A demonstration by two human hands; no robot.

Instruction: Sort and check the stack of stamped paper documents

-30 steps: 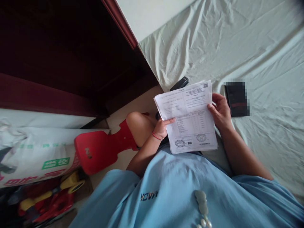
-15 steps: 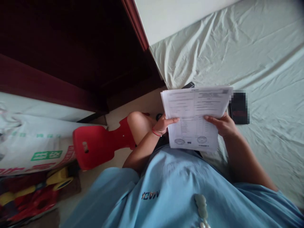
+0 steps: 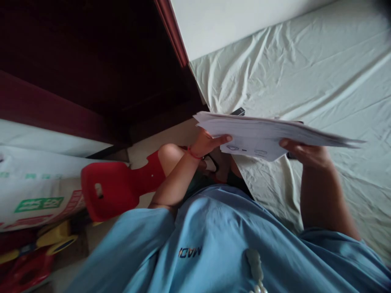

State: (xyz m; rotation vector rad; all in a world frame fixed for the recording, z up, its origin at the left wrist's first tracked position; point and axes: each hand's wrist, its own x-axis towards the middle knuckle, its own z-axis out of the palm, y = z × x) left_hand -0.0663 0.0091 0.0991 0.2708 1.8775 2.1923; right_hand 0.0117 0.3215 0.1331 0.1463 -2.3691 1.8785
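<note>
A stack of printed papers [image 3: 253,132] is held up in front of me, tilted so its far edge shows as layered sheets. My left hand [image 3: 207,142], with a red string at the wrist, grips the left side, thumb on the front sheet. At the right side my right hand [image 3: 308,152] is closed on the same stack, its thumb also on top and its other fingers hidden beneath. Two round stamps show near the lower edge of the front page; the print above is too foreshortened to read.
To the right lies a bed with a wrinkled pale green sheet [image 3: 305,77]; a small black object [image 3: 238,111] rests at its edge. A red plastic chair [image 3: 110,189] stands at left beside a white printed sack [image 3: 39,191]. Dark wooden furniture [image 3: 91,61] fills the upper left.
The papers have been raised and tipped from facing me to nearly edge-on. My right hand has moved right and the stack's right end with it; both hands keep their hold.
</note>
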